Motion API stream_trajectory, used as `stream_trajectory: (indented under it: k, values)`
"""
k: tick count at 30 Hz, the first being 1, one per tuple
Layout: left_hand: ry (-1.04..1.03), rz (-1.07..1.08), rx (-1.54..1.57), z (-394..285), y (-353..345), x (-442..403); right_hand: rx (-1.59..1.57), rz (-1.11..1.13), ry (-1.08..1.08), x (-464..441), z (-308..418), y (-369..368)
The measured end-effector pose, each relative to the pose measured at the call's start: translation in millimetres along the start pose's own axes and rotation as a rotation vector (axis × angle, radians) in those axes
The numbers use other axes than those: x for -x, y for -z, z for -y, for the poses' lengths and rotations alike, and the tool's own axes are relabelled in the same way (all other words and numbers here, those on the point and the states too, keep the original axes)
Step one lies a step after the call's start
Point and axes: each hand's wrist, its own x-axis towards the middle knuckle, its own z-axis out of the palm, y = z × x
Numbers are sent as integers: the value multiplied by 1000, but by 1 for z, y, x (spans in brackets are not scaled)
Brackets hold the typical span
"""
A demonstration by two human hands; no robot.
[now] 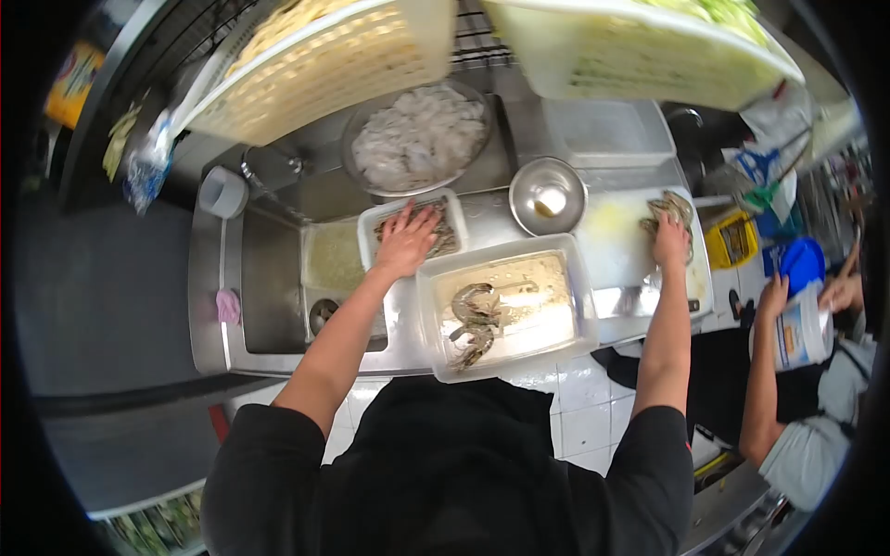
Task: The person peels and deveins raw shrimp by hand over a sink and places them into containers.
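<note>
My left hand point(406, 245) lies with fingers spread on the dark contents of a small white tub point(451, 206), which look like shrimp heads or shells. On the right, my right hand point(671, 243) closes over whole unpeeled shrimp point(675, 208) on the white cutting board point(612, 250). Its fingertips are partly hidden among them. A knife point(640, 301) lies flat near the board's front edge. Between my hands, a clear plastic tray point(586, 306) holds a few large whole shrimp point(476, 324) in shallow liquid.
A big bowl of peeled shrimp point(417, 139) stands behind, beside a steel bowl point(548, 196) and a plastic container point(607, 134). Sink basins point(269, 287) are at left. Two baskets point(343, 69) hang overhead. At right, another person point(807, 426) holds a white bucket point(805, 329) and blue lid.
</note>
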Motion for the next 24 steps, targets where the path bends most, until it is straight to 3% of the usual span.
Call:
stream_trajectory:
  k: [3,5,6,8,9,12,13,15,16,17,18,19,20,21,22,23,24]
  values:
    - [-35,-21,83,-1,-11,4,1,-37,84,12,-10,-19]
    - [-12,5,132,-7,0,4,-297,-197,29,18,-11,-24]
    - [14,-127,195,-8,0,6,-284,-208,37,21,-8,-23]
    - [73,-134,240,-5,4,9,-404,-445,33,33,2,-16]
    - [127,-125,271,-2,5,11,-389,-451,33,42,10,-6]
    - [17,-176,365,28,-19,5,-648,-700,-288,72,74,61]
    - [12,-185,377,35,-8,9,-637,-710,-283,85,102,87]
    - [82,-273,676,50,23,26,-1003,-637,-186,119,167,128]
    - [107,-339,956,69,22,33,-1167,-622,-65,137,215,147]
    - [92,-330,971,90,25,42,-1326,-605,59,148,271,160]
    - [221,-181,1384,112,33,56,-1536,-389,89,160,325,163]
    - [360,-4,1783,132,44,69,-1475,-321,120,166,380,155]
    - [345,12,1790,152,61,81,-1513,-274,212,177,452,162]
    - [394,38,1991,171,82,93,-1116,-339,419,181,509,170]
    - [447,67,2189,193,93,102,-1095,-435,541,181,573,156]
    - [441,46,2241,221,92,104,-1135,-420,615,178,629,142]
    - [468,-9,2230,242,93,101,-1199,-274,538,183,677,138]
